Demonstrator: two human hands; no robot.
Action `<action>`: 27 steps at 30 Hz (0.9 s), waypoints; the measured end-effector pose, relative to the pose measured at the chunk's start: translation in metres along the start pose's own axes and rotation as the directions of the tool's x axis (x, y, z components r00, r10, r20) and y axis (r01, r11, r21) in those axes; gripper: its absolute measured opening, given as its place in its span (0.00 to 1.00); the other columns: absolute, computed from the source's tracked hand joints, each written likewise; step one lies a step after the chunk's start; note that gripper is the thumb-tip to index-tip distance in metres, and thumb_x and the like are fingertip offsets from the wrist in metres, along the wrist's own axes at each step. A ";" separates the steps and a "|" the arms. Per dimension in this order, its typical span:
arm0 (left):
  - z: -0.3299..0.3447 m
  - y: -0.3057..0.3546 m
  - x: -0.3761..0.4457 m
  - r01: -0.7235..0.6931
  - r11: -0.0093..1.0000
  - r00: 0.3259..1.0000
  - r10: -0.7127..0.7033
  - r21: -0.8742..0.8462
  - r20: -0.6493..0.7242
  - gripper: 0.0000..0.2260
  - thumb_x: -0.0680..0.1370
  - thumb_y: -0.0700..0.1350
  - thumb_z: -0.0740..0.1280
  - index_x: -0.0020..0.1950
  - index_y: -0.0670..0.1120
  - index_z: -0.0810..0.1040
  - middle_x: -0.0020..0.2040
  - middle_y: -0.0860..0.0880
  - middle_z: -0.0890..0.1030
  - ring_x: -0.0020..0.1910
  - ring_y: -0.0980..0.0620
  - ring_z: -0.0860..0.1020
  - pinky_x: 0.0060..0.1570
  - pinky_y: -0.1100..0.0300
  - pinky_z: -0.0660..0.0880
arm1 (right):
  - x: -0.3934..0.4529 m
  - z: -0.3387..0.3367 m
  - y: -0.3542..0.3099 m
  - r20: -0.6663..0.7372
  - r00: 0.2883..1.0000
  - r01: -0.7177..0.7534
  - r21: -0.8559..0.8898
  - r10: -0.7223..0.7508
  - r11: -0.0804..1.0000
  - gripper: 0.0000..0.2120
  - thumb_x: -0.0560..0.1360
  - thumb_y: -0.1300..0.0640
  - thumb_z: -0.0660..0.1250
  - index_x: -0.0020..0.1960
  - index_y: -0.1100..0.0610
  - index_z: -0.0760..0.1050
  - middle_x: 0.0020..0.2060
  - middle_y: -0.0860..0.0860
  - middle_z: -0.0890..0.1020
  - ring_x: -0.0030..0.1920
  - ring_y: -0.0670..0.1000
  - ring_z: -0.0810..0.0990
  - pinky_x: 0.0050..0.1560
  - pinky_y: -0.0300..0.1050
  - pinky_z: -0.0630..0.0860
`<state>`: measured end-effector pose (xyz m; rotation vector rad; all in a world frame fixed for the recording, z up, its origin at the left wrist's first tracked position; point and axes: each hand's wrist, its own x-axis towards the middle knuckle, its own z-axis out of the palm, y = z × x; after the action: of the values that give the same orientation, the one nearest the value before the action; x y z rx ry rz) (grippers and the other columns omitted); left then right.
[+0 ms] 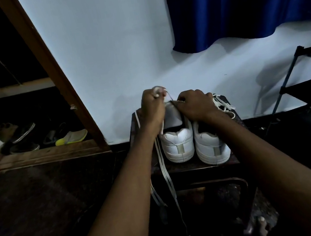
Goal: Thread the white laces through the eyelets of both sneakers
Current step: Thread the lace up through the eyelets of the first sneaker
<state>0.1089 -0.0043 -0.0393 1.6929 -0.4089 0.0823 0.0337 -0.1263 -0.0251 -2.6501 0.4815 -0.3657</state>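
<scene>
At frame centre, two white sneakers [178, 144] stand heels-near on a dark stool [194, 165]. The left hand [152, 108] pinches a white lace [167, 177]; the right hand [194, 104] hides the eyelets, its grasp unclear. A second lace [222, 104] lies behind.

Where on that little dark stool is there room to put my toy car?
Hardly any. The two white sneakers fill most of the stool top. A thin bare strip runs along its near edge, in front of the heels. The left side is crowded with dangling white laces, and more laces are piled at the far right corner.
</scene>
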 end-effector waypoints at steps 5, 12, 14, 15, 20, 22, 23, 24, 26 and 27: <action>-0.006 0.009 0.005 0.216 0.731 0.952 -0.305 -0.648 -0.027 0.14 0.85 0.35 0.56 0.43 0.47 0.71 0.36 0.49 0.76 0.32 0.50 0.74 0.29 0.63 0.74 | 0.000 -0.001 -0.001 -0.006 1.000 -0.006 -0.001 0.006 1.000 0.10 0.80 0.48 0.63 0.53 0.51 0.81 0.53 0.54 0.83 0.63 0.59 0.75 0.65 0.56 0.61; -0.020 -0.001 0.001 -0.089 0.836 0.995 0.056 0.541 0.077 0.20 0.72 0.65 0.65 0.56 0.54 0.79 0.50 0.55 0.84 0.52 0.46 0.81 0.58 0.52 0.74 | -0.001 -0.001 -0.003 -0.007 1.000 0.001 -0.021 -0.001 1.000 0.09 0.80 0.47 0.62 0.51 0.48 0.79 0.55 0.54 0.83 0.64 0.59 0.74 0.64 0.56 0.61; -0.016 0.000 -0.005 -0.175 0.682 0.984 0.090 0.710 0.156 0.18 0.71 0.63 0.62 0.47 0.52 0.82 0.48 0.52 0.86 0.54 0.43 0.82 0.60 0.49 0.72 | 0.000 -0.001 -0.002 0.001 1.000 -0.007 -0.013 0.007 1.000 0.09 0.80 0.47 0.62 0.50 0.49 0.79 0.54 0.53 0.83 0.64 0.59 0.75 0.64 0.55 0.61; -0.014 -0.001 -0.007 -0.170 0.644 0.985 0.087 0.746 0.149 0.17 0.71 0.61 0.61 0.44 0.50 0.81 0.47 0.50 0.86 0.53 0.41 0.82 0.58 0.49 0.72 | -0.001 -0.001 -0.001 0.000 1.000 -0.008 -0.006 0.008 1.000 0.10 0.80 0.46 0.62 0.51 0.49 0.80 0.54 0.53 0.83 0.64 0.59 0.75 0.64 0.56 0.61; -0.013 0.008 -0.005 0.067 0.866 0.998 -0.057 0.495 -0.035 0.16 0.76 0.58 0.66 0.40 0.46 0.79 0.43 0.49 0.85 0.48 0.42 0.80 0.53 0.51 0.74 | 0.000 -0.003 -0.003 -0.020 1.000 -0.017 0.090 0.019 0.996 0.18 0.85 0.45 0.51 0.54 0.53 0.77 0.58 0.55 0.82 0.64 0.60 0.75 0.65 0.60 0.62; -0.015 0.004 0.003 0.231 0.951 0.973 -0.227 0.208 -0.042 0.15 0.79 0.55 0.66 0.42 0.44 0.79 0.37 0.51 0.81 0.43 0.45 0.79 0.49 0.52 0.73 | 0.010 -0.006 0.001 0.011 0.999 -0.045 0.172 0.043 0.984 0.16 0.85 0.49 0.54 0.55 0.53 0.79 0.60 0.54 0.82 0.65 0.60 0.76 0.68 0.58 0.65; -0.015 -0.002 0.007 0.274 0.954 0.962 -0.273 0.122 -0.021 0.14 0.79 0.54 0.65 0.40 0.45 0.77 0.35 0.51 0.78 0.40 0.45 0.77 0.47 0.52 0.72 | 0.015 -0.007 0.005 0.034 0.999 -0.041 0.196 0.035 0.980 0.13 0.83 0.52 0.57 0.52 0.52 0.81 0.60 0.52 0.83 0.65 0.59 0.77 0.69 0.59 0.67; -0.015 -0.013 0.011 0.321 0.944 0.947 -0.322 0.072 0.000 0.14 0.77 0.56 0.65 0.40 0.46 0.76 0.34 0.49 0.78 0.40 0.42 0.77 0.47 0.52 0.71 | 0.019 -0.007 0.008 0.055 0.998 -0.026 0.192 0.016 0.981 0.11 0.81 0.54 0.60 0.50 0.48 0.82 0.59 0.51 0.84 0.64 0.58 0.78 0.69 0.60 0.69; -0.015 -0.043 0.025 0.432 0.900 0.901 -0.434 0.049 0.021 0.23 0.69 0.65 0.64 0.45 0.45 0.79 0.40 0.42 0.82 0.49 0.35 0.81 0.49 0.51 0.74 | 0.020 -0.004 0.009 0.081 0.997 0.000 0.105 -0.009 0.994 0.10 0.79 0.53 0.65 0.53 0.46 0.85 0.58 0.50 0.85 0.63 0.58 0.79 0.68 0.58 0.70; -0.014 -0.056 0.031 0.470 0.882 0.881 -0.472 0.041 0.046 0.27 0.67 0.67 0.64 0.50 0.46 0.80 0.46 0.41 0.84 0.55 0.35 0.82 0.53 0.49 0.78 | 0.018 -0.001 0.008 0.066 0.998 0.017 0.039 -0.019 0.999 0.09 0.79 0.52 0.66 0.55 0.47 0.84 0.58 0.51 0.84 0.63 0.58 0.78 0.68 0.56 0.69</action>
<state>0.1580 0.0087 -0.0809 1.7831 -0.0244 -0.3194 0.0478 -0.1403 -0.0247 -2.6212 0.4258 -0.2885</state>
